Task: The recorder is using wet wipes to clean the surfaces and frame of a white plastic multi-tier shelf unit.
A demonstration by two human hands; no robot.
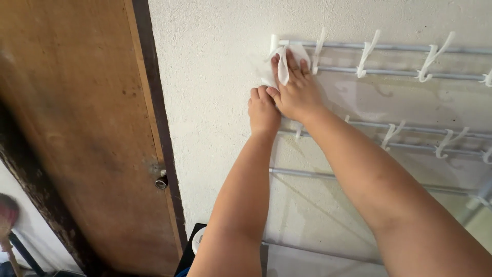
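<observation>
White cloth (281,66) under right hand (296,91)

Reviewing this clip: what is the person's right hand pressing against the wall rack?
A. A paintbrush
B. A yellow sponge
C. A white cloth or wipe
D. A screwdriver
C: the right hand lies flat over a white cloth at the upper left corner of the metal rack, with the left hand closed just beside it.
</observation>
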